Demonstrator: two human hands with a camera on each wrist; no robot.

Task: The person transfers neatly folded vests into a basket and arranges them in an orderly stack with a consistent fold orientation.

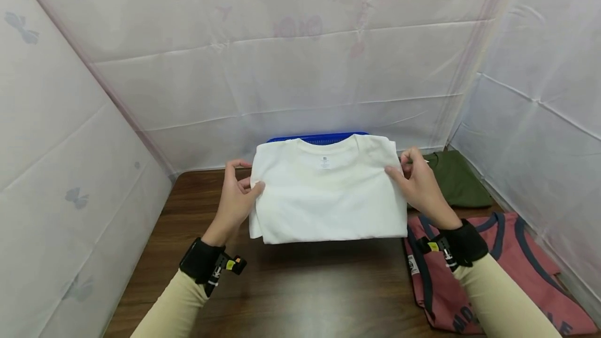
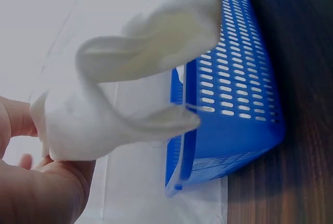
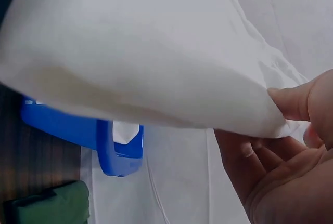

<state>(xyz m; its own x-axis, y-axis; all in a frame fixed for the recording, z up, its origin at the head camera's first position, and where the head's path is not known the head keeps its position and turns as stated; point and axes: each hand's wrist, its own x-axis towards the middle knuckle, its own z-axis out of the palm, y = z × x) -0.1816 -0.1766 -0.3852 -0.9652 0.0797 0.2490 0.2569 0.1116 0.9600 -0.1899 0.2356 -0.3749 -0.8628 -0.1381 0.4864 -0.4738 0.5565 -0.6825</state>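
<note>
A folded white T-shirt (image 1: 328, 197) hangs in the air between both hands, its neckline at the top with a small printed label inside. The left hand (image 1: 238, 192) pinches its left side, thumb in front and fingers behind. On the opposite side the right hand (image 1: 418, 181) pinches the edge the same way. Behind the shirt stands a blue perforated basket (image 2: 234, 78), mostly hidden in the head view, where only its rim shows. In the left wrist view the shirt's folded layers (image 2: 104, 109) gape apart at the side.
To the right, a folded dark green shirt (image 1: 457, 179) lies on the brown wooden table (image 1: 300, 296). Nearer lies a red sleeveless top (image 1: 451, 291) with navy trim, partly under the right forearm. White sheeting (image 1: 300, 82) encloses the back and both sides.
</note>
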